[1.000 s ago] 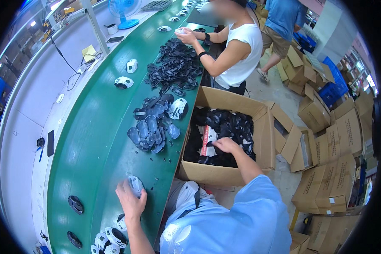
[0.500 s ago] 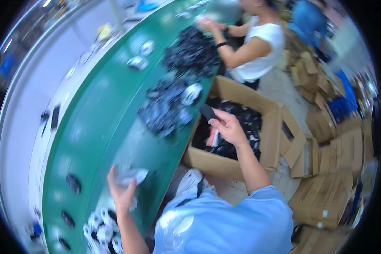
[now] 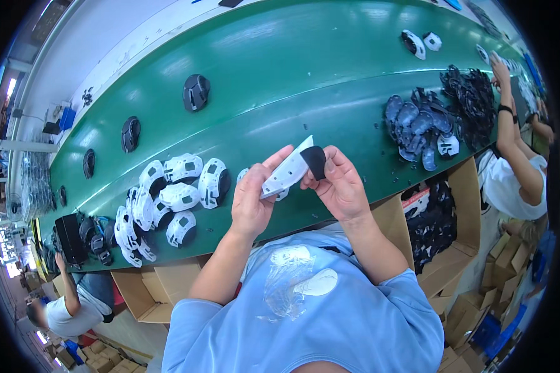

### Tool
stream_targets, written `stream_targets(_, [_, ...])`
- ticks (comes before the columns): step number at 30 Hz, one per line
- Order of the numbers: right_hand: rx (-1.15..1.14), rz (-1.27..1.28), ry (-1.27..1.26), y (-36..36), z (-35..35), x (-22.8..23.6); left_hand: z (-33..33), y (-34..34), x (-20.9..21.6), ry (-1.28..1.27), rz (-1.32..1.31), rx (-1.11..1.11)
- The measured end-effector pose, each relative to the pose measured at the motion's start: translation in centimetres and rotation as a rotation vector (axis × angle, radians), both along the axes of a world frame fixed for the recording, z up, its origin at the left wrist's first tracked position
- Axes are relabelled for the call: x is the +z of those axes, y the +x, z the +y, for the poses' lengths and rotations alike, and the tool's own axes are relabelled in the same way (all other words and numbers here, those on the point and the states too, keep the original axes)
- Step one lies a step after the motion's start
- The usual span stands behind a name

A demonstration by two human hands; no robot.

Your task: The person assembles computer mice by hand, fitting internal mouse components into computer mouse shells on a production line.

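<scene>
In front of my chest, above the green bench, my left hand is closed on a white curved plastic shell with small holes. My right hand pinches a black curved pad between thumb and fingers. The pad lies against the shell's right end; whether the two are joined I cannot tell. Just left of my left hand lies a heap of similar white shells, several with black parts on them. To the right of my hands is a pile of dark grey curved pieces.
A heap of thin black parts lies farther right on the green bench. Several black assembled pieces sit along its left half. A cardboard box with black parts stands below the edge. Co-workers stand at both ends.
My view has swung toward the bench. My hands, apart before, have come together; the white shell in my left hand now meets the black pad in my right.
</scene>
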State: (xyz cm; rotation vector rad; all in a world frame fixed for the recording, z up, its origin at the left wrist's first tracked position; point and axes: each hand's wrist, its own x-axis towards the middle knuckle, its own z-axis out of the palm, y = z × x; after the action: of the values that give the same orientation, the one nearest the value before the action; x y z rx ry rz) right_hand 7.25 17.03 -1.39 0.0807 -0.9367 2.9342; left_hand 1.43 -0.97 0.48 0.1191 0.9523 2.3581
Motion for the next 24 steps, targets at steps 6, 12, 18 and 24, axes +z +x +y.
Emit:
stream_targets(6, [0.091, -0.070, 0.134, 0.1, -0.7, -0.1, -1.0, -0.5, -0.8, -0.206, 0.158, -0.105])
stream_targets(12, [-0.235, -0.032, 0.297, -0.5, -2.3, 1.5, 0.2, -0.6, -3.4, 0.051, 0.128, -0.033])
stream_targets(18, [-0.438, 0.072, 1.002, -0.6, -3.3, 3.3, 1.5, -1.0, -4.0, -0.146, 0.591, 0.547])
stream_targets(24, [-0.452, 0.226, 1.188, -1.2, -2.7, 3.9, 0.7, -1.6, -3.3, -0.230, 0.718, 0.578])
